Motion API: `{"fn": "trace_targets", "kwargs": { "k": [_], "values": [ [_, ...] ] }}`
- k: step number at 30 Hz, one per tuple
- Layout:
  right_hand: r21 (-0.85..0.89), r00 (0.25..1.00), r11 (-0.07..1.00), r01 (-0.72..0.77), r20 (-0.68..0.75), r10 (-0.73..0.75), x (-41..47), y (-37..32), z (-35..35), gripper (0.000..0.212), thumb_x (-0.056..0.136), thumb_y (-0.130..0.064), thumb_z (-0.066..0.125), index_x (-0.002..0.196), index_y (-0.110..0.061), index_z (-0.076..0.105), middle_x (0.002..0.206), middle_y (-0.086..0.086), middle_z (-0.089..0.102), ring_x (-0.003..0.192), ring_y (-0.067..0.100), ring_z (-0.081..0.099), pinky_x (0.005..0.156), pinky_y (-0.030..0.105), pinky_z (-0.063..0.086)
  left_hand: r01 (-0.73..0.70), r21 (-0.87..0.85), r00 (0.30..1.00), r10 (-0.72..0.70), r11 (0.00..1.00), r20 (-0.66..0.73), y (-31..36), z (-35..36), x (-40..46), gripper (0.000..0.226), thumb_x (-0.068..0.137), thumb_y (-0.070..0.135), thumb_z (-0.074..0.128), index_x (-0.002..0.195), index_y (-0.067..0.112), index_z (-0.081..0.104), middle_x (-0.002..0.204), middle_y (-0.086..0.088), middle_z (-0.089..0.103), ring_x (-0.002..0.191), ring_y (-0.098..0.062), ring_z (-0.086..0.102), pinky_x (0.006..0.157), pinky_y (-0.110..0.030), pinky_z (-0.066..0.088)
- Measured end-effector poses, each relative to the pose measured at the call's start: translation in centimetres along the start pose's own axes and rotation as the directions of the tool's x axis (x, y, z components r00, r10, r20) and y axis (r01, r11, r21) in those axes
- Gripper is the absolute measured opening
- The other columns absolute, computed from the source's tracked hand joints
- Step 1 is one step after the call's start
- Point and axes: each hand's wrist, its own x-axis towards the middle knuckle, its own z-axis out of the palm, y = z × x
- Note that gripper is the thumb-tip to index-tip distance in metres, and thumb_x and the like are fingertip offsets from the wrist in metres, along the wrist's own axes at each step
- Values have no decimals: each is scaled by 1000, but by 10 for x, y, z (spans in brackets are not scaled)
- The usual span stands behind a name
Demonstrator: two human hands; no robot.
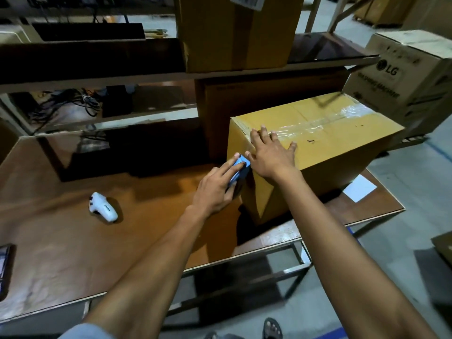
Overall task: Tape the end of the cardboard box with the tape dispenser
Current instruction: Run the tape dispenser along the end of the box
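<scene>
Left hand fingers are pinching the blue tape dispenser against the cardboard box end; right hand is lying on its top, fingers spread.

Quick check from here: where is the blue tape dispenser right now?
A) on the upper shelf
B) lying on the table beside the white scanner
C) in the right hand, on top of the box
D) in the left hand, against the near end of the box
D: the left hand grips the blue tape dispenser against the end of the box, while the right hand lies flat on top.
</scene>
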Motion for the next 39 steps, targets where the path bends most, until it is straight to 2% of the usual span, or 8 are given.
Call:
{"fn": "trace_targets", "kwargs": {
  "k": [4,10,19,24,34,39],
  "values": [
    [-38,999,999,-25,-24,24,2,-4,3,86,103,-57,50,168,-32,1,178,-1,-1,163,32,2,119,79,10,-6,-8,1000,6,1000,7,-1,-4,2,67,105,29,57,168,38,35,179,20,24,96,-23,61,91,-41,60],
    [-39,998,998,-46,-43,44,2,-5,7,89,101,-58,53,168,-34,0,178,-2,0,163,32,3,119,79,10,-13,-20,999,14,1000,31,-4,-4,3,67,106,32,57,167,40,33,179,20,24,97,-27,66,90,-45,61],
    [-76,993,991,-110,-54,107,4,-12,7,100,96,-58,62,169,-28,1,178,-3,4,163,33,6,119,78,15,-12,17,997,11,1000,71,-7,-2,-1,73,100,22,63,166,38,35,179,20,22,94,-28,64,89,-43,61],
    [-114,988,984,-139,-83,130,3,-16,9,102,93,-62,64,168,-26,4,177,0,9,162,36,11,118,76,21,11,17,996,-12,1000,86,-8,2,-5,74,96,16,64,164,34,39,179,19,24,97,-30,65,90,-42,60],
    [-148,985,978,-147,-109,131,2,-17,10,103,92,-60,67,168,-25,6,177,4,13,161,39,15,119,71,26,-2,-21,991,4,1000,130,-10,-3,0,71,101,21,60,167,35,35,179,16,26,112,-35,68,100,-47,57],
    [-148,985,978,-147,-111,132,2,-19,9,105,91,-63,66,168,-25,6,176,4,14,160,39,17,120,70,26,-43,5,992,42,999,120,-13,-4,0,68,103,27,58,167,33,34,179,13,28,107,-35,69,96,-46,59]
  ]
}}
